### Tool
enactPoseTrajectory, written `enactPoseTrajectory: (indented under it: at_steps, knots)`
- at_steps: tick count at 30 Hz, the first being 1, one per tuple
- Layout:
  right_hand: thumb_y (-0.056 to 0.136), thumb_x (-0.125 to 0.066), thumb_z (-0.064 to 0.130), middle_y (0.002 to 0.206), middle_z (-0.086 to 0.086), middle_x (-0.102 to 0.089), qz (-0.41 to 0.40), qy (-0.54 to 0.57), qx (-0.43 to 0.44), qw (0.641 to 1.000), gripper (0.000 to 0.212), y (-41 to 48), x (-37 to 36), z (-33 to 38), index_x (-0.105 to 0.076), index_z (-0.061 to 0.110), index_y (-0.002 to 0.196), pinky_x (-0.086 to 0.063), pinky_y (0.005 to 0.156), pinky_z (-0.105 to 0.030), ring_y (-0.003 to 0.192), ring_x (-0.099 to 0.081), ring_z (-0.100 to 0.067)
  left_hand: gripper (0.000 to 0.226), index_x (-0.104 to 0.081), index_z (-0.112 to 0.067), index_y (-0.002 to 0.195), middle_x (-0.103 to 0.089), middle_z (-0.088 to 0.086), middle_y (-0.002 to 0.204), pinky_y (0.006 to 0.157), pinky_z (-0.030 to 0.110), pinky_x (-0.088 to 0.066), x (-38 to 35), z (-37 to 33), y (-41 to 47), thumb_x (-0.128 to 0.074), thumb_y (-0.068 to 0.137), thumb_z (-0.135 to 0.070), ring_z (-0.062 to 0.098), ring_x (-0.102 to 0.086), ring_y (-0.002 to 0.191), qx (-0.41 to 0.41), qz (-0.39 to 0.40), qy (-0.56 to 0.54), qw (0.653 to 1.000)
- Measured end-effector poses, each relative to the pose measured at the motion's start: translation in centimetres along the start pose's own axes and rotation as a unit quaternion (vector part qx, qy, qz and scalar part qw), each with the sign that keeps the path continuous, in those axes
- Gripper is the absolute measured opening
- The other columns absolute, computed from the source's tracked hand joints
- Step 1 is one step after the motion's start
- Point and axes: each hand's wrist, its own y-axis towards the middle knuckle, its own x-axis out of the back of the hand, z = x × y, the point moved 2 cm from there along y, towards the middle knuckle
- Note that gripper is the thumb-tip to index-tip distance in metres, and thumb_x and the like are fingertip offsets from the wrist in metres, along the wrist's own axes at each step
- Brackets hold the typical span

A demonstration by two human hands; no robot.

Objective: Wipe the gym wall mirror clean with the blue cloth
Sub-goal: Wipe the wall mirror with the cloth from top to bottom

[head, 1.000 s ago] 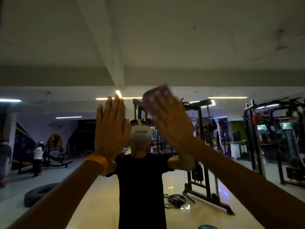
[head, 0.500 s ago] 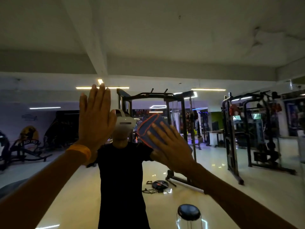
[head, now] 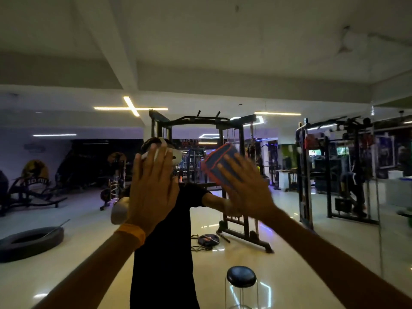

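Pressing the blue cloth flat against the mirror, under the straight fingers of the right hand. Resting the left hand open and empty on the mirror just beside. Probably best: wiping in overlapping strokes, with even pressure.

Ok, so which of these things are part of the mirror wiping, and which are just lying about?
In the job: blue cloth, right hand pressing it, left hand flat on the glass, wall mirror.
Lying about: black stool, tyre, weight plate, cable rack.
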Motion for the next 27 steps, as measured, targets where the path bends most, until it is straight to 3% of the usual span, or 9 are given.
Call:
enactPoseTrajectory:
  at_steps: [2, 5, 7, 9, 11, 13, 18, 24, 27]
  knots:
    - [0.111, -0.036, 0.046, 0.167, -0.014, -0.021, -0.025, -0.037, -0.084, 0.996, 0.06, -1.0, 0.5, -6.6, -0.012, 0.027, 0.163, -0.021, 0.123, -0.059, 0.157, -0.014, -0.032, 0.067, -0.029, -0.004, 0.16, -0.02, 0.018, 0.17, 0.126, 0.064, -0.013, 0.0, 0.1, -0.1, -0.029, 0.105, -0.042, 0.036, -0.013, 0.159, 0.003, -0.013, 0.009, 1.0]
    - [0.113, -0.024, 0.047, 0.171, -0.01, -0.011, -0.189, -0.132, -0.366, 0.902, 0.057, -1.1, 0.1, -8.5, -0.011, 0.027, 0.165, -0.013, 0.126, -0.056, 0.157, -0.002, -0.017, 0.067, -0.027, -0.004, 0.161, -0.019, 0.018, 0.171, 0.126, 0.064, -0.011, -0.3, 0.0, -0.3, -0.028, 0.105, -0.04, 0.036, -0.011, 0.16, 0.003, -0.019, 0.02, 1.0]
    - [0.11, -0.024, 0.05, 0.171, -0.012, -0.013, -0.156, -0.045, -0.342, 0.926, 0.062, -1.4, -1.2, -4.0, -0.005, 0.027, 0.165, -0.01, 0.127, -0.058, 0.16, -0.003, -0.026, 0.067, -0.029, -0.003, 0.16, -0.02, 0.019, 0.17, 0.126, 0.064, -0.01, -0.4, -0.2, -0.3, -0.03, 0.105, -0.039, 0.037, -0.013, 0.159, 0.008, -0.025, 0.018, 0.999]
    - [0.11, -0.032, 0.045, 0.169, -0.014, -0.022, -0.013, -0.02, -0.127, 0.992, 0.063, -2.3, -1.9, 0.8, -0.013, 0.022, 0.165, -0.018, 0.124, -0.062, 0.158, -0.013, -0.036, 0.067, -0.03, -0.002, 0.16, -0.02, 0.019, 0.17, 0.127, 0.063, -0.01, -0.3, -0.3, -0.2, -0.031, 0.104, -0.039, 0.037, -0.013, 0.159, 0.01, -0.029, 0.022, 0.999]
    - [0.11, -0.033, 0.045, 0.169, -0.014, -0.025, 0.051, -0.041, -0.009, 0.998, 0.058, -3.2, -1.0, -0.6, -0.025, 0.02, 0.162, -0.024, 0.122, -0.061, 0.158, -0.017, -0.035, 0.066, -0.03, -0.002, 0.159, -0.02, 0.019, 0.17, 0.127, 0.062, -0.009, 0.0, -0.6, -0.1, -0.033, 0.104, -0.038, 0.037, -0.012, 0.159, 0.012, -0.034, 0.018, 0.999]
    - [0.108, -0.035, 0.049, 0.17, -0.015, -0.021, 0.053, -0.081, -0.051, 0.994, 0.063, -3.6, -0.1, -5.8, -0.019, 0.024, 0.164, -0.025, 0.12, -0.063, 0.158, -0.013, -0.036, 0.066, -0.031, -0.002, 0.16, -0.02, 0.019, 0.17, 0.128, 0.06, -0.007, 0.3, -1.3, -0.1, -0.035, 0.104, -0.036, 0.037, -0.012, 0.159, 0.007, -0.038, 0.017, 0.999]
    - [0.112, -0.016, 0.048, 0.171, -0.014, -0.016, -0.089, -0.073, -0.363, 0.925, 0.057, -3.6, 1.7, -12.0, -0.007, 0.03, 0.165, -0.014, 0.125, -0.064, 0.159, -0.01, -0.032, 0.068, -0.028, -0.004, 0.161, -0.017, 0.017, 0.171, 0.129, 0.057, -0.004, -0.4, -3.5, 0.6, -0.043, 0.102, -0.034, 0.034, -0.008, 0.16, 0.018, -0.026, 0.035, 0.999]
    - [0.108, -0.043, 0.046, 0.171, -0.008, -0.009, 0.058, -0.088, 0.001, 0.994, 0.066, -4.3, -0.2, -5.7, -0.012, 0.024, 0.162, 0.001, 0.129, -0.048, 0.159, -0.005, -0.029, 0.064, -0.029, -0.005, 0.161, -0.016, 0.015, 0.172, 0.129, 0.056, -0.003, -2.7, -9.1, 2.5, -0.038, 0.105, -0.034, 0.031, -0.007, 0.161, -0.013, -0.041, -0.005, 0.999]
    - [0.106, -0.045, 0.039, 0.172, -0.005, -0.007, 0.067, -0.148, -0.075, 0.984, 0.072, -5.5, 3.7, -14.3, -0.005, 0.031, 0.165, 0.0, 0.13, -0.043, 0.159, 0.001, -0.023, 0.065, -0.028, -0.006, 0.161, -0.014, 0.013, 0.172, 0.129, 0.058, -0.005, -3.6, -9.7, 3.7, -0.038, 0.104, -0.034, 0.032, -0.005, 0.161, -0.011, -0.031, -0.002, 0.999]
